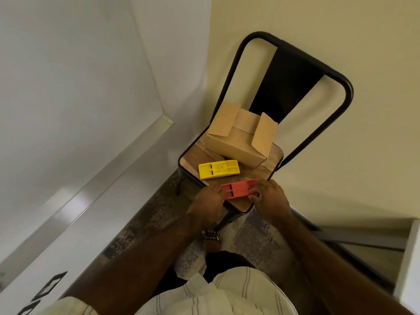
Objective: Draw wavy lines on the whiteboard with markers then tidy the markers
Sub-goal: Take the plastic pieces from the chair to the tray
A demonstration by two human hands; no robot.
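Note:
A flat red plastic piece [238, 188] lies at the near edge of a chair seat [272, 164]. My left hand [210, 201] holds its left end and my right hand [270, 197] grips its right end. A matching yellow plastic piece [218, 169] lies flat on the seat just behind it, touched by neither hand. The whiteboard [68, 87] fills the left of the view, with its metal tray rail [109, 171] running diagonally below it. No markers are visible.
A black metal chair [293, 71] stands against a cream wall. An open cardboard box [241, 137] sits at the back of its wooden seat. The floor below has a mottled dark carpet [147, 223]. A white ledge [409, 258] is at the right edge.

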